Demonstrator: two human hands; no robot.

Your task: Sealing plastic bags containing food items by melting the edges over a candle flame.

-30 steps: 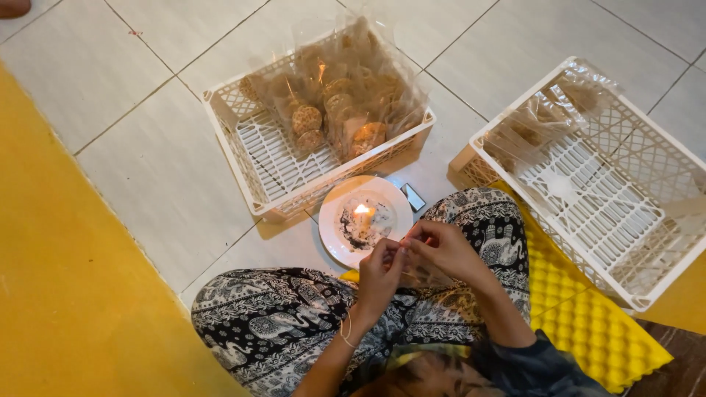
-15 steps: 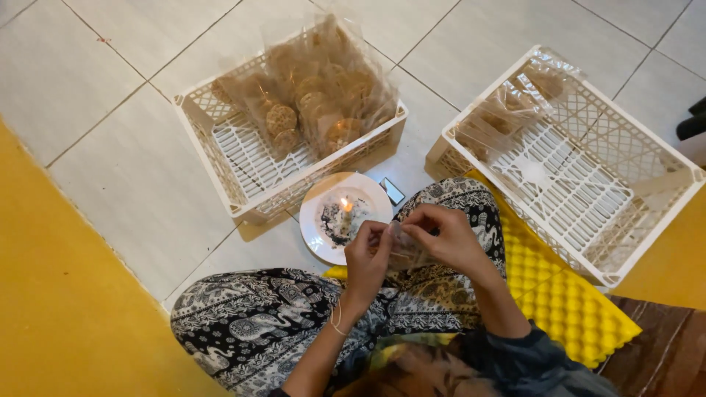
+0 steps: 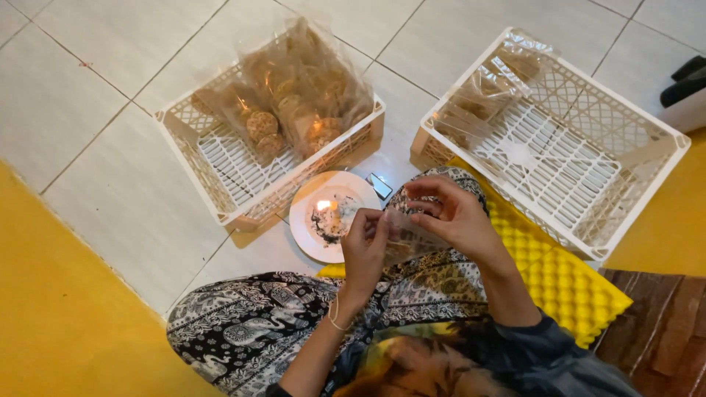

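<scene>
Crates stand on the tiled floor (image 3: 95,169) ahead of a seated person. The left white plastic crate (image 3: 213,187) holds clear bags of round brown biscuits (image 3: 294,95) heaped toward its far side, with bare slatted bottom showing nearer the person. The right white plastic crate (image 3: 625,191) is mostly bare inside; a few clear bags (image 3: 485,95) with something brownish lie in its far left corner. Between the crates, near the person's knees, sits a white plate (image 3: 305,228) carrying a small lit candle (image 3: 324,209) amid dark residue. A small dark object (image 3: 379,185) lies on the floor just beside the plate; what it is I cannot tell.

The left hand (image 3: 365,250) and the right hand (image 3: 450,217) are both closed in a pinch on a small clear plastic bag (image 3: 408,239), held over the lap just to the right of the plate. The left fingers grip its left edge; the right fingers curl around its top and right side. What is inside the bag is too unclear to tell. A yellow foam mat (image 3: 566,283) lies under the person's right leg, partly beneath the right crate.
</scene>
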